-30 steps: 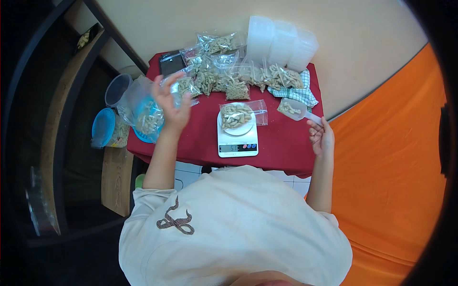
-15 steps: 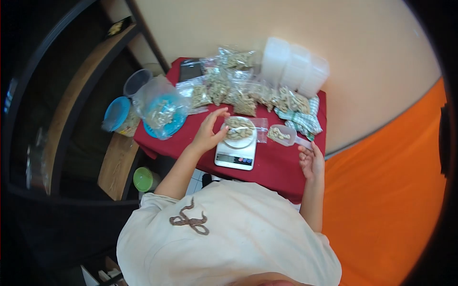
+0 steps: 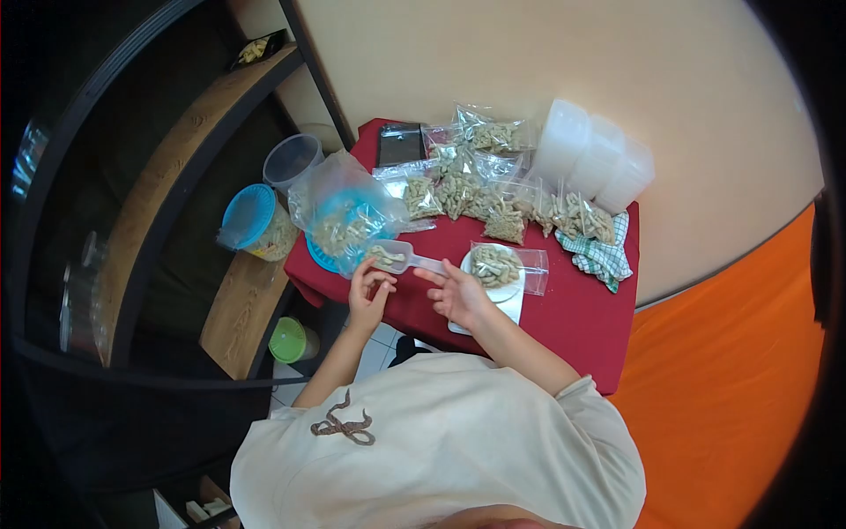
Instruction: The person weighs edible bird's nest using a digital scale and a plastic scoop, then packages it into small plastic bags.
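Observation:
My right hand [image 3: 462,298] grips the handle of a clear plastic scoop [image 3: 412,259], which has a few pale, chunky snack pieces in its bowl. The scoop reaches left to the front edge of a large clear plastic bag [image 3: 339,198], which lies in a blue basin [image 3: 319,256] with more of the pieces. Just below the scoop's bowl is my left hand [image 3: 368,295], fingers loosely curled and apart, fingertips right by the bag's edge. On a white kitchen scale [image 3: 509,309], partly hidden by my right forearm, rests a small clear bag of pieces [image 3: 495,267].
Several filled clear bags [image 3: 458,194] crowd the back of the red-covered table [image 3: 564,326]. Stacked white containers [image 3: 592,154] stand against the wall, near a checked cloth [image 3: 599,257]. A blue-lidded tub [image 3: 251,220] stands left of the table, above a green-lidded bin [image 3: 291,339].
My right hand has carried the scoop left, across the scale, to the large bag. My left hand has left the small bag on the scale and moved to the large bag's edge.

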The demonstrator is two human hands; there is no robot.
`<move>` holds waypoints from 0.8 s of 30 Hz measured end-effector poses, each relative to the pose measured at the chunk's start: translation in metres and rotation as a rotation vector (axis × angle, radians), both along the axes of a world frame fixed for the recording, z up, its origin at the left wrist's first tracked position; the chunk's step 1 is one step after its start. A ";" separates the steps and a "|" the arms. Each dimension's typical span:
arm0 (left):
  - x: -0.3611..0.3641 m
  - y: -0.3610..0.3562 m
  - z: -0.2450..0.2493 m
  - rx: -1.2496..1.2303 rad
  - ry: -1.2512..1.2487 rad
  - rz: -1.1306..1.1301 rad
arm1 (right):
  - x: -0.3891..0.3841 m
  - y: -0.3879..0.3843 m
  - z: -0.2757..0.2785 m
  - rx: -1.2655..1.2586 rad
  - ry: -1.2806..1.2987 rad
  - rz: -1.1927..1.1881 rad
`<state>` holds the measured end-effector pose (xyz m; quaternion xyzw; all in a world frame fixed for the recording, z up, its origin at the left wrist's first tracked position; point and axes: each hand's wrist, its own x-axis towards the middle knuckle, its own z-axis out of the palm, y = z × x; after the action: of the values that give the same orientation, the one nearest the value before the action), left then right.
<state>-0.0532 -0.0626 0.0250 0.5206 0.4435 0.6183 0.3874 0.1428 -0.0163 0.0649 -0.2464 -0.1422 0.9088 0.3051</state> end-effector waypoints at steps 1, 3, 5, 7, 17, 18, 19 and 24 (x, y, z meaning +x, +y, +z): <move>-0.003 -0.001 -0.001 0.000 0.000 -0.011 | -0.016 0.005 -0.004 0.012 0.037 0.032; -0.013 -0.002 -0.004 0.157 0.055 0.108 | -0.043 0.012 -0.011 0.009 0.032 0.026; -0.030 0.001 -0.016 0.207 0.113 0.067 | -0.067 0.017 -0.016 -0.014 0.006 -0.001; -0.039 0.002 -0.017 0.143 0.259 -0.108 | -0.086 0.019 -0.019 -0.033 -0.016 -0.018; -0.041 0.029 0.001 0.272 0.466 -0.268 | -0.098 0.018 -0.026 -0.115 -0.384 -0.005; -0.037 0.028 -0.002 0.263 0.431 -0.293 | -0.091 0.016 -0.024 -0.106 -0.357 0.004; -0.034 0.026 -0.007 0.257 0.423 -0.310 | -0.082 0.013 -0.024 -0.097 -0.329 0.014; -0.007 0.028 0.008 -0.405 -0.781 -0.748 | -0.036 -0.026 0.041 0.010 -0.658 -0.179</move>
<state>-0.0604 -0.0343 0.0328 0.2906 0.1627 0.4884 0.8065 0.1067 -0.0419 0.1060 -0.5364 -0.2154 0.7496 0.3225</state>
